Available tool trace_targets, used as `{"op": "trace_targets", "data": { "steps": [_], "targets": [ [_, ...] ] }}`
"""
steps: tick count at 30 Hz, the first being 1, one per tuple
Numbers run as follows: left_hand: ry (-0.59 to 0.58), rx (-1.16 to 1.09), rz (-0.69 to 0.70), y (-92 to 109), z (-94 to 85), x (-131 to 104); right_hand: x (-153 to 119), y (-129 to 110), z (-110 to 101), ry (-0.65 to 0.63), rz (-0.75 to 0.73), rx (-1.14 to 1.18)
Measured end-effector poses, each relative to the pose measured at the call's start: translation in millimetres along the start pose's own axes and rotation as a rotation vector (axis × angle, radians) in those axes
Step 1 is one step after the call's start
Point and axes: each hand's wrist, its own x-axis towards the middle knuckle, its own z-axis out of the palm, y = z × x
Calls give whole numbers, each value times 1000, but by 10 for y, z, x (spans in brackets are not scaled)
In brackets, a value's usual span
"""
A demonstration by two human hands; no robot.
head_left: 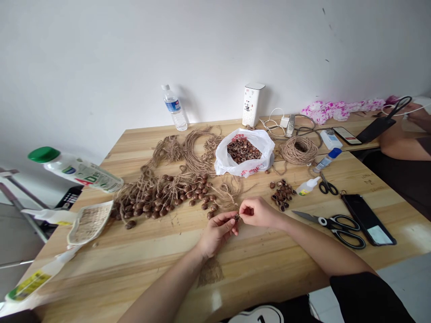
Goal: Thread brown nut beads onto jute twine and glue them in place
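Observation:
Between its thumb and fingers, my left hand holds a small brown nut shell low over the table's middle. My right hand is pinched against the shell's right side; whatever its fingertips hold is too small to make out. Just beyond my hands lie loose twine strands. A large heap of brown shells on twine spreads to the left. Beyond my right hand is a small pile of broken shells, and behind it a white plastic bag full of shell pieces.
Scissors, a phone, a glue bottle and a twine roll lie right. A tray and large bottle stand left. A water bottle is at the back. Another person's arm rests far right.

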Motion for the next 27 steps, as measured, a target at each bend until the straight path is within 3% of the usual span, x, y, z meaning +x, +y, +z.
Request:
{"op": "trace_targets", "data": {
  "steps": [18,23,27],
  "targets": [
    [-57,89,5,-33,-41,-1,-5,-46,-39,-181,366,217],
    [-80,127,7,-38,-66,1,8,-37,-37,-202,401,227],
    [-102,185,12,-47,-93,4,13,9,-32,-182,337,151]
  ]
}}
